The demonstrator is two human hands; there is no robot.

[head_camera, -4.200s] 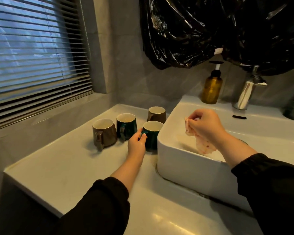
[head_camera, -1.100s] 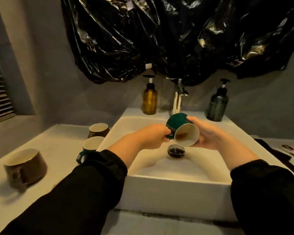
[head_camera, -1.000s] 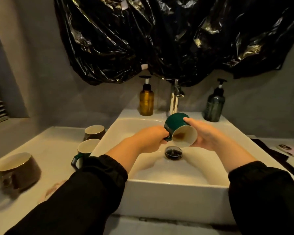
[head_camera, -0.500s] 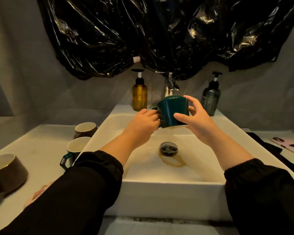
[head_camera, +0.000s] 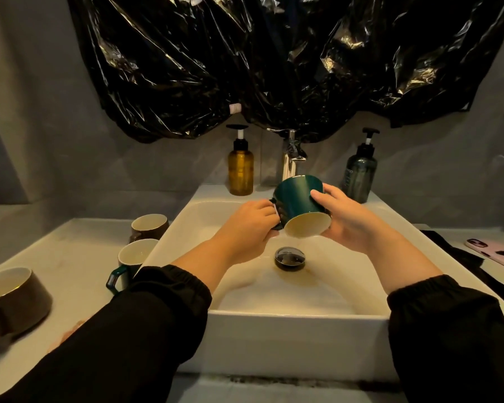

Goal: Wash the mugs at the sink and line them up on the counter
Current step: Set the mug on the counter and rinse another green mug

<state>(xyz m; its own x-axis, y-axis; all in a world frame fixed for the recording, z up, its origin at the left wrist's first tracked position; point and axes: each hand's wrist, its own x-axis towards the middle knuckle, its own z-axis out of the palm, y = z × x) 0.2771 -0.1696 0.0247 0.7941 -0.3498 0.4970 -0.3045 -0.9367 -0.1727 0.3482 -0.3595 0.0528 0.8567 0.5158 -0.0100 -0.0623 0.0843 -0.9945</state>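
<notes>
Together, the left hand (head_camera: 249,225) pinches the handle (head_camera: 276,226) and the right hand (head_camera: 346,219) curls round the green mug (head_camera: 298,199), tilted mouth-down above the sink (head_camera: 297,330).

One view only, head-worn, wide-angle. Faces forward and down onto sink (head_camera: 297,321), wall (head_camera: 56,146) behind. Near: sink fills lower frame.

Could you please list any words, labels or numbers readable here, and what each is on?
Nothing is legible.
The dark pump bottle bears faint pale lettering, too blurred to read.
The white tag on the black plastic sheet is too small to read.
The green mug and amber bottle show no print.
</notes>
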